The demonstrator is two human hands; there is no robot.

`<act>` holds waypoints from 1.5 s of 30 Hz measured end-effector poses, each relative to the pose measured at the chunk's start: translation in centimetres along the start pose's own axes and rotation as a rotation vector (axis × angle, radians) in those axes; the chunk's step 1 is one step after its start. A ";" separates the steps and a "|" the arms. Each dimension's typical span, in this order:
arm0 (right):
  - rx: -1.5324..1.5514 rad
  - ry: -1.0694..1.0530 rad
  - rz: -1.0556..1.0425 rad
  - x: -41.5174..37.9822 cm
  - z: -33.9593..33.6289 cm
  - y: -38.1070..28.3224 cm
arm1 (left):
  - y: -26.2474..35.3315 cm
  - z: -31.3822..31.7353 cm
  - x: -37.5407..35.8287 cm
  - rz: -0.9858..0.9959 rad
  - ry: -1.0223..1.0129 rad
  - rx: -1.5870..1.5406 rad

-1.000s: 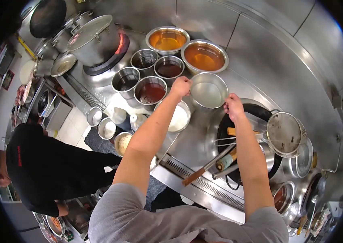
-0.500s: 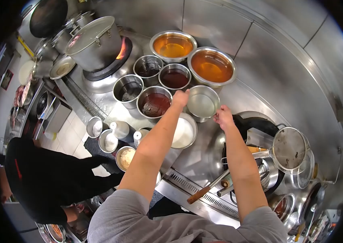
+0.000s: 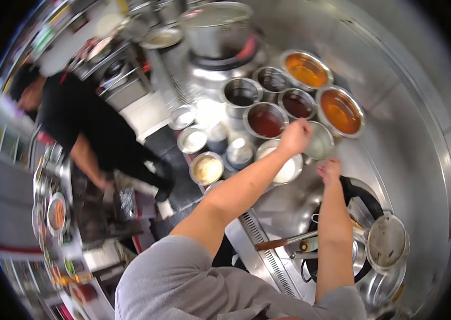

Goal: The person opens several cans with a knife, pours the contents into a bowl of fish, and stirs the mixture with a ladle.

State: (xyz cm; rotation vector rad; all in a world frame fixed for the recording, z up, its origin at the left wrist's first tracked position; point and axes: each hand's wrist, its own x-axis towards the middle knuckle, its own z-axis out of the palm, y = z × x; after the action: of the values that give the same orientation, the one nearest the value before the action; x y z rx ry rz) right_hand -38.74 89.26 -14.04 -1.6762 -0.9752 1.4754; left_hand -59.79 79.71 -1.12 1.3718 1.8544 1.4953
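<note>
A round metal pot [image 3: 319, 141] of clear, pale liquid stands on the steel worktop. My left hand [image 3: 296, 137] is closed at its left rim, covering part of the edge. At the lower rim is my right hand [image 3: 330, 169], its fingers curled in. Motion blur softens both hands. Close by are a metal pot of white contents [image 3: 286, 169] under my left forearm, a pot of dark red liquid [image 3: 266, 121], and another dark red pot [image 3: 297, 104]. Two wide bowls of amber liquid, a nearer one [image 3: 341, 112] and a farther one [image 3: 306, 70], sit beyond.
A large stockpot [image 3: 216, 32] stands over a burner flame. At right are a round strainer [image 3: 387, 242] and a black-handled wok [image 3: 364, 200]. Several small containers, one with pale yellow contents [image 3: 206, 169], line the left edge. A person in black [image 3: 87, 114] stands left.
The view has swung left, so the pots now appear farther right and turned. More of the person in black shows. My hands remain beside the pot of clear liquid.
</note>
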 end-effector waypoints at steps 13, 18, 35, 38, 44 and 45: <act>-0.321 -0.576 -0.293 -18.1 -0.6 -4.1 | -1.3 -29.0 -42.2 -0.372 -0.188 0.431; -0.428 -0.786 -0.432 -28.4 2.4 -1.9 | -4.6 -36.4 -53.6 -0.557 0.006 0.448; -1.070 -1.617 -0.436 -64.3 31.3 21.1 | -16.2 -56.8 -79.7 -0.907 0.802 0.074; -1.349 -1.827 -0.898 -70.3 34.5 25.0 | -15.5 -59.9 -80.4 -0.909 0.894 -0.010; -1.389 -1.807 -1.108 -75.2 38.9 25.6 | -18.0 -68.9 -76.1 -0.775 1.209 0.096; -1.396 -1.769 -1.110 -75.1 39.4 25.2 | -19.3 -70.4 -75.4 -0.776 1.286 0.128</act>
State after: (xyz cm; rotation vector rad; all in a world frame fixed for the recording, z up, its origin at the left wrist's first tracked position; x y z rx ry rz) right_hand -80.92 12.05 -5.02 0.5853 -3.4530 0.9950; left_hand -89.71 -20.11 -13.34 -0.5858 2.6577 1.8854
